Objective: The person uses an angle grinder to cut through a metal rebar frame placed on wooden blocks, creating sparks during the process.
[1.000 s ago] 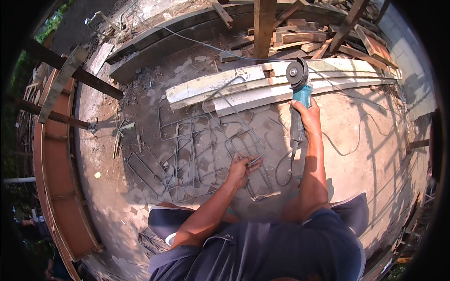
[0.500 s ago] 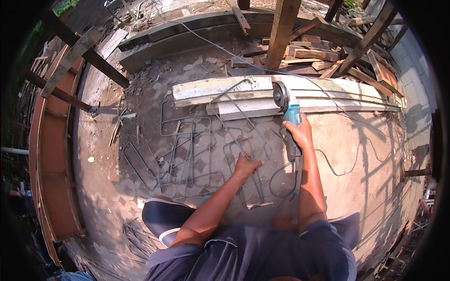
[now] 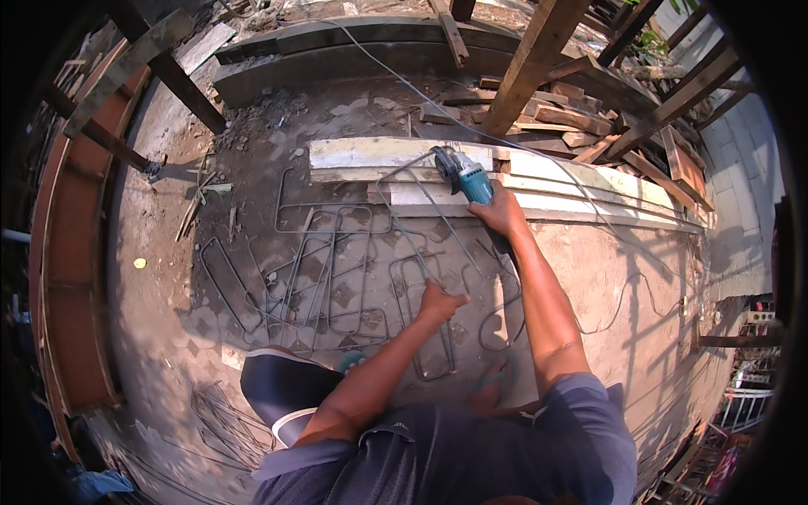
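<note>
My right hand [image 3: 502, 210] is wrapped round the teal body of an angle grinder [image 3: 476, 186]. The grinder's dark disc touches or lies very close to the far end of a bent steel rod frame [image 3: 445, 220], over the pale boards [image 3: 349, 156]; exact contact cannot be made out. Closer to me, my left hand [image 3: 440, 304] grips the same frame, which slants away toward the boards. Several other bent rod frames [image 3: 364, 278] lie overlapping on the ground left of that hand.
Scrap wood [image 3: 560, 118] is heaped behind the boards, beside a slanting timber post [image 3: 532, 71]. A grey power cord [image 3: 383, 67] crosses the far side. Thin rods [image 3: 231, 425] lie at lower left, and a long reddish-brown formwork panel [image 3: 77, 337] stands along the left.
My right hand has swung the grinder leftward, from beside the rod frame to its far end. My left hand keeps its grip on the frame. The whole view has shifted slightly.
</note>
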`<state>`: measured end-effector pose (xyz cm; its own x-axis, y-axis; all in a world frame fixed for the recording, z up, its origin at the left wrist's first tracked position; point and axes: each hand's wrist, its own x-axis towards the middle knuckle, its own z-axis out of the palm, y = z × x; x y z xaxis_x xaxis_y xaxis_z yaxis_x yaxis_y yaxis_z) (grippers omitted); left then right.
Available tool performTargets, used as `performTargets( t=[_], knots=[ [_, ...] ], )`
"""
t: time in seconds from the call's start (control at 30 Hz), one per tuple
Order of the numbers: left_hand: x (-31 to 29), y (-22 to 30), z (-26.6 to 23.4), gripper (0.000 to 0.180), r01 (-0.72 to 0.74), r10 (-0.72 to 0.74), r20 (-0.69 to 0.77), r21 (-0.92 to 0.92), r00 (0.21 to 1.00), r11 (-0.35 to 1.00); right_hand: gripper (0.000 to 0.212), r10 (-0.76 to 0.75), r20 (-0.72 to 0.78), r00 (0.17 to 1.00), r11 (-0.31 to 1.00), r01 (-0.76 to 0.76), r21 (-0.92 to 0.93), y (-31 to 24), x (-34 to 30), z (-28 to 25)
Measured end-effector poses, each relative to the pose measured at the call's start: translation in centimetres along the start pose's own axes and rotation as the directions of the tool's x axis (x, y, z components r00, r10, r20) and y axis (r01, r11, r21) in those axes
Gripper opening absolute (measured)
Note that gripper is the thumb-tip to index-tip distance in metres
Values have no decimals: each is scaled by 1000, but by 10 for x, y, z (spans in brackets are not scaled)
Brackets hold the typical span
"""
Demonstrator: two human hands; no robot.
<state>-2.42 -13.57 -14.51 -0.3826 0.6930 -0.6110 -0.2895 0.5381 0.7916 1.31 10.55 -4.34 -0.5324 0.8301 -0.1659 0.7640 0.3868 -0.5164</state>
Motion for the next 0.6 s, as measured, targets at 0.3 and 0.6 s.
performTargets(
  t=[0.3, 0.6],
  knots=[
    [15, -16, 10, 84, 31, -24, -63, 118, 998, 992, 74, -14, 40, 999, 1000, 15, -18, -22, 37, 19],
    [8, -3, 8, 91, 54, -51, -23, 139, 998, 989, 75, 9, 46, 999, 997, -5, -77, -29, 45, 21]
  ],
)
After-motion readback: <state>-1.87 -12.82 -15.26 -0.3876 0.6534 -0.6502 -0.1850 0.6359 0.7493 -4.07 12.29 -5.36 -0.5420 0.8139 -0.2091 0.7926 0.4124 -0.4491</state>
